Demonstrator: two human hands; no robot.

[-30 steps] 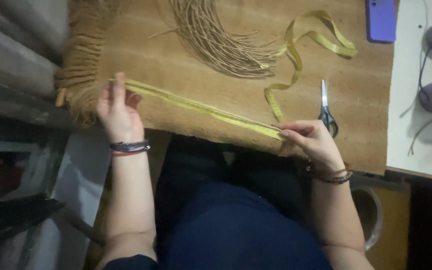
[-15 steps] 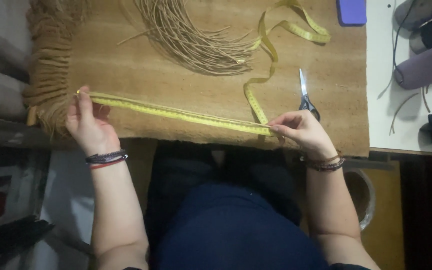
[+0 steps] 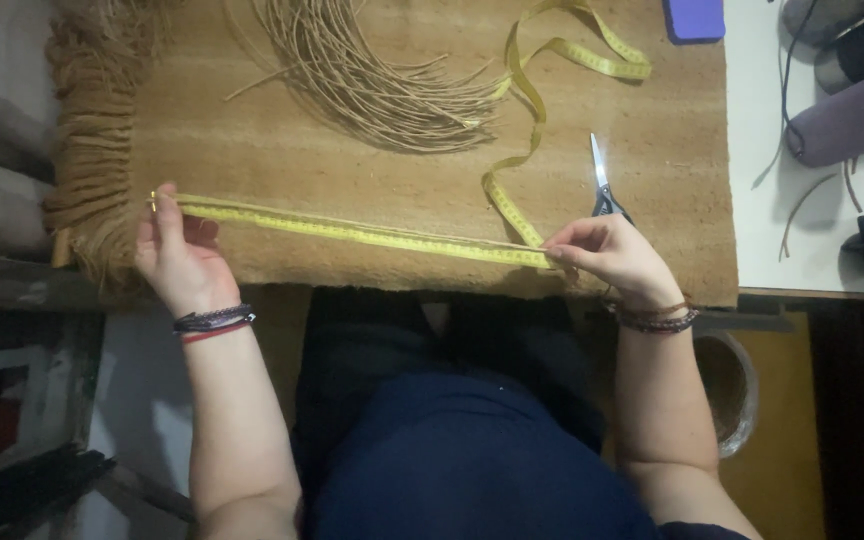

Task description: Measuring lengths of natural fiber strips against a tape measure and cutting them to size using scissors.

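Fingers of the left hand pinch the metal-tipped end of a yellow measuring tape near the fringed left edge of a tan woven mat; fingers of the right hand are closed on the same tape further along, so a stretch of it runs taut and nearly level between the two hands, just above the mat's near edge. A thin pale cord lies along the upper side of that stretch, touching it; whether both hands also grip the cord cannot be told. Past the right hand the tape's loose length curls away over the mat in loops toward the far side. A bundle of pale cords fans out on the mat beyond the tape, well apart from the hands. Scissors lie just beyond the right hand, blades pointing away. A purple flat object sits at the mat's far right corner. Rolled grey and dark fabrics rest on the white worktop to the right. Both wrists wear bracelets.
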